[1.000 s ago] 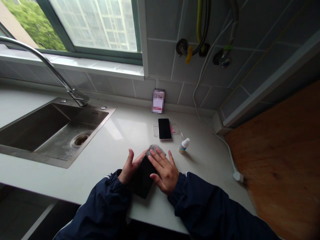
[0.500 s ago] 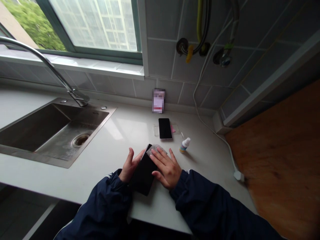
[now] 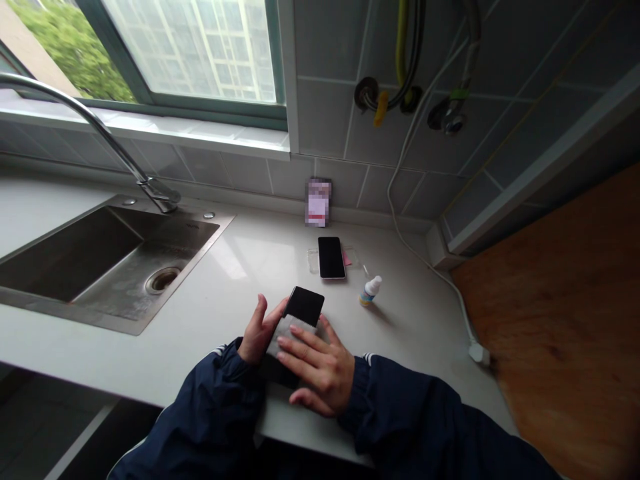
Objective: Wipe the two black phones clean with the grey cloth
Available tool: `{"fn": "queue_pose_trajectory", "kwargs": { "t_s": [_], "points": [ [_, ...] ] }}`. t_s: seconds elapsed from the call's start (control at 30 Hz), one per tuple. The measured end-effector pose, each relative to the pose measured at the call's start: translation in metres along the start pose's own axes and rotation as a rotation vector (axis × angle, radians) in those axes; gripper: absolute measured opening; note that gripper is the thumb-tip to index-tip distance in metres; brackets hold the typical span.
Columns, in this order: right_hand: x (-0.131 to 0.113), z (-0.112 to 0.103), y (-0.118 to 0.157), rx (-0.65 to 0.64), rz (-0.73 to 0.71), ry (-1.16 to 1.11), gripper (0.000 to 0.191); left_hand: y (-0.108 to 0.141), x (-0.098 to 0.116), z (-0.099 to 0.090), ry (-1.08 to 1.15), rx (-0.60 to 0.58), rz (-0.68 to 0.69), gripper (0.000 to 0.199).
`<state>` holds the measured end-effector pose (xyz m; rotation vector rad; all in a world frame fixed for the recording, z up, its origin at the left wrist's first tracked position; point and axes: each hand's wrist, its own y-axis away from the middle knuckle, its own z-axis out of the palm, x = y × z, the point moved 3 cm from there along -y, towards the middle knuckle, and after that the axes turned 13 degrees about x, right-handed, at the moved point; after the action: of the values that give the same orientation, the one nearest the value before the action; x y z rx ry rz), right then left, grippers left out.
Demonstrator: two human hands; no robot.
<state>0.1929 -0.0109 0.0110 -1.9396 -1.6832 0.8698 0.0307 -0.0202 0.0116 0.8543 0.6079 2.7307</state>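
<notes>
A black tablet-like device (image 3: pixel 305 305) lies tilted over the counter near its front edge. My left hand (image 3: pixel 259 331) supports its left side, thumb raised and the other fingers partly hidden beneath. Across the middle of the device lies a grey cloth (image 3: pixel 290 333), pressed flat under the spread fingers of my right hand (image 3: pixel 323 370). Behind the hands a black phone (image 3: pixel 331 258) rests on a clear case (image 3: pixel 313 261), with a bit of pink (image 3: pixel 347 259) beside it. A small white spray bottle (image 3: pixel 370 291) stands upright to the right.
A steel sink (image 3: pixel 125 320) with a curved faucet (image 3: pixel 110 140) is on the left. Against the tiled wall leans a blurred upright item (image 3: pixel 318 202). A white cable (image 3: pixel 425 261) runs down to a plug (image 3: pixel 479 354) at the right, beside a wooden panel (image 3: pixel 565 313).
My right hand and the cloth have slid down the device toward me and slightly left, uncovering its upper end. My left hand has stayed nearly in place.
</notes>
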Motion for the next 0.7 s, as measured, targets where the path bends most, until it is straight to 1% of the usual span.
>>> {"fn": "queue_pose_trajectory", "kwargs": {
  "t_s": [0.1,0.17,0.27,0.4,0.57,0.63,0.7],
  "points": [
    [0.016,-0.004,-0.001,0.014,0.153,0.085,0.060,-0.001,-0.001,0.000,0.030,0.007,-0.023,0.083],
    [0.021,-0.006,-0.001,0.029,0.238,0.124,0.060,-0.001,-0.001,0.001,0.044,-0.003,-0.042,0.081],
    [0.022,-0.004,0.001,0.016,0.285,0.137,0.062,0.001,-0.002,0.004,0.049,-0.016,-0.039,0.078],
    [0.022,0.000,0.003,-0.006,0.294,0.131,0.063,0.001,-0.003,0.006,0.043,-0.007,-0.040,0.075],
    [0.022,-0.003,0.001,0.017,0.281,0.123,0.062,0.001,-0.002,0.005,0.046,0.022,-0.035,0.074],
    [0.014,-0.004,0.000,0.014,0.227,0.094,0.063,0.001,-0.002,0.004,0.032,0.042,-0.026,0.075],
    [0.002,-0.003,0.000,0.004,0.124,0.033,0.066,0.001,-0.001,0.002,0.005,0.056,-0.010,0.078]
  ]
}}
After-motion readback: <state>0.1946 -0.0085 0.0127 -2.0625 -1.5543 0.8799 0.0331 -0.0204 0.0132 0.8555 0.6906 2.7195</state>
